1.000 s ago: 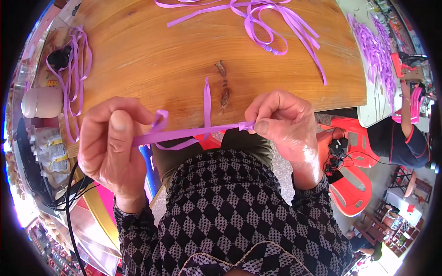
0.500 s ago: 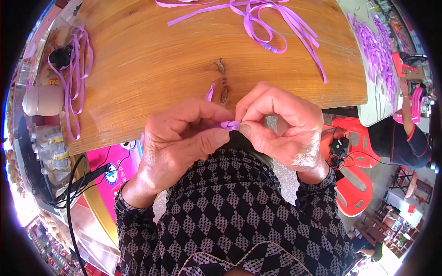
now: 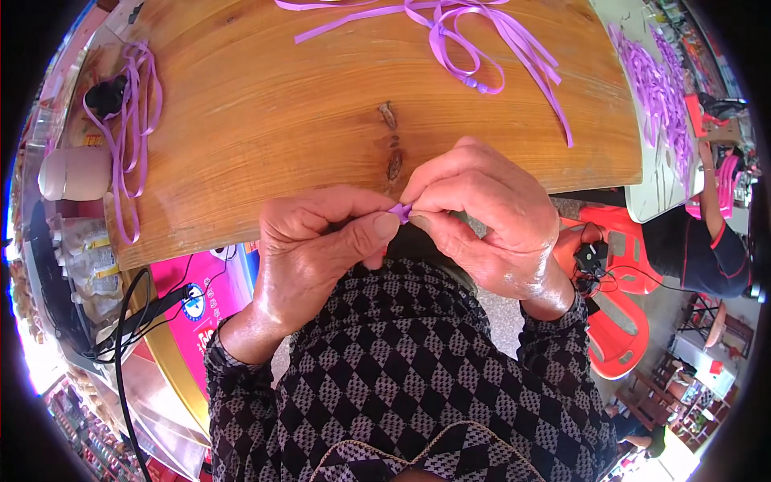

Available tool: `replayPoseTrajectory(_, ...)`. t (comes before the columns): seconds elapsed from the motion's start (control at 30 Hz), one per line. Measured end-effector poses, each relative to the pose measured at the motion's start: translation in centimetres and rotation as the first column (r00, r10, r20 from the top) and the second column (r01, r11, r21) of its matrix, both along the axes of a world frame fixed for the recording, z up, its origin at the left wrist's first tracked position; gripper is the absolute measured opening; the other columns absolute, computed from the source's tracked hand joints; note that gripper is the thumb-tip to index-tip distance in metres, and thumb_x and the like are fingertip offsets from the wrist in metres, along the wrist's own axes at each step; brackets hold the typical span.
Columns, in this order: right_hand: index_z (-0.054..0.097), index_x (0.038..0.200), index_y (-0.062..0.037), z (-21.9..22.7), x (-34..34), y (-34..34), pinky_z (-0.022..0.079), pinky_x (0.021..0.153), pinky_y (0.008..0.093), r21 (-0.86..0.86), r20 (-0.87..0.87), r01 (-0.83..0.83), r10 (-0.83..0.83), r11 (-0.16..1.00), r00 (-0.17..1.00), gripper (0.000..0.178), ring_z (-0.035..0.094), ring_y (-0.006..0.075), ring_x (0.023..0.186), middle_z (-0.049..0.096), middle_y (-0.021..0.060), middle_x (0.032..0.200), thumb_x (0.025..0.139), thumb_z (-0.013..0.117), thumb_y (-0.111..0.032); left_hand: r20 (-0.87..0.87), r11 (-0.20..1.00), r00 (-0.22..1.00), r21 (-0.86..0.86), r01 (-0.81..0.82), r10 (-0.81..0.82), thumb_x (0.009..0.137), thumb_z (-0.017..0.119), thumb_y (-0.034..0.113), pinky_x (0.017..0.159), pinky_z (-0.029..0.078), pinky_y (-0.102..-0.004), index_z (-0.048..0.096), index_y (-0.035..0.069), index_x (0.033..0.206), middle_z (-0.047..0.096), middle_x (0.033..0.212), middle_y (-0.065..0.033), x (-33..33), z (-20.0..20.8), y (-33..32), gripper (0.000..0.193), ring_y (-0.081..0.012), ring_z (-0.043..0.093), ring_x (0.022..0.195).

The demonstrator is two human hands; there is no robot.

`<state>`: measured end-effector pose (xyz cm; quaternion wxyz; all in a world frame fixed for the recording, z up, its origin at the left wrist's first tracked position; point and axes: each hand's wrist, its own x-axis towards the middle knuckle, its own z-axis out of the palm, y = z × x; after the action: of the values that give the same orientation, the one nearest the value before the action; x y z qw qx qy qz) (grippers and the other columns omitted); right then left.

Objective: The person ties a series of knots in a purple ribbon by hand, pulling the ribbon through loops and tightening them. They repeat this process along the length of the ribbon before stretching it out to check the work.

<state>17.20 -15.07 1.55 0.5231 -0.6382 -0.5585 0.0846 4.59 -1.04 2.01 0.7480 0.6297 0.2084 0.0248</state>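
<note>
A small folded bit of purple ribbon (image 3: 401, 212) is pinched between my two hands, just off the near edge of the wooden table (image 3: 265, 128). My left hand (image 3: 325, 237) grips one side of it with thumb and forefinger. From the other side, thumb and fingertips of my right hand (image 3: 490, 217) close on the same piece. Most of the ribbon is hidden by my fingers, so I cannot tell whether it is knotted or only folded.
Loose purple ribbons (image 3: 490, 40) with knots lie at the table's far side. Another looped ribbon (image 3: 132, 145) hangs over the left edge, beside a pale rounded object (image 3: 76, 174). A heap of purple ribbons (image 3: 654, 104) covers a white surface at right. A red plastic stool (image 3: 614, 321) and another person (image 3: 699, 241) are beyond.
My hands have drawn closer together around the ribbon, and the piece showing between them is smaller. A ribbon end that stuck up behind my left hand is out of sight.
</note>
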Motion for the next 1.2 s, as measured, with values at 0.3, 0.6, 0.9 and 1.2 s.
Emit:
replayPoseTrajectory(0.3,0.060,0.081,-0.0022,0.0,0.1,-0.3,0.043,0.057,0.0259,-0.051,-0.110,0.022,-0.028,0.998,0.994,0.012,0.055,0.0174,0.069,0.061,0.0090,0.086,0.071,0.065,0.004,0.031,0.999,0.999,-0.038,-0.023,0.024,0.081,0.062,0.010,0.055,0.040,-0.0166,0.065,0.001,0.092,0.060,0.072,0.0004,0.0,-1.1,-0.4,0.014,-0.0038,0.050,0.062)
replayPoseTrajectory(0.6,0.061,0.082,-0.0024,0.6,0.3,-0.3,0.044,0.058,0.0266,-0.087,-0.097,-0.022,0.013,0.996,0.995,0.013,0.056,0.0182,0.071,0.061,0.0092,0.088,0.070,0.067,0.001,0.042,0.997,0.996,-0.024,-0.079,0.080,0.080,0.064,0.009,0.053,0.040,-0.0173,0.065,0.000,0.090,0.060,0.071,-0.0007,0.2,-0.6,-1.0,0.014,-0.0046,0.049,0.059)
replayPoseTrajectory(0.9,0.061,0.079,-0.0008,0.2,0.4,-0.5,0.045,0.057,0.0267,-0.070,-0.108,-0.008,0.001,0.998,0.994,0.010,0.056,0.0181,0.068,0.062,0.0099,0.084,0.071,0.067,-0.001,-0.040,0.993,0.999,-0.117,-0.025,0.020,0.079,0.065,0.009,0.050,0.038,-0.0179,0.065,0.000,0.090,0.058,0.068,-0.0004,0.2,-0.6,-0.8,0.014,-0.0043,0.047,0.056)
replayPoseTrajectory(1.2,0.059,0.078,-0.0006,-0.3,0.7,-0.5,0.045,0.057,0.0274,-0.068,-0.117,-0.033,0.025,0.997,0.993,0.007,0.057,0.0193,0.067,0.062,0.0104,0.081,0.074,0.064,-0.001,-0.113,0.935,0.993,-0.354,-0.022,-0.020,0.083,0.062,0.015,0.048,0.032,-0.0163,0.065,0.000,0.085,0.056,0.064,0.0012,0.4,-0.8,-0.8,0.016,-0.0026,0.043,0.053)
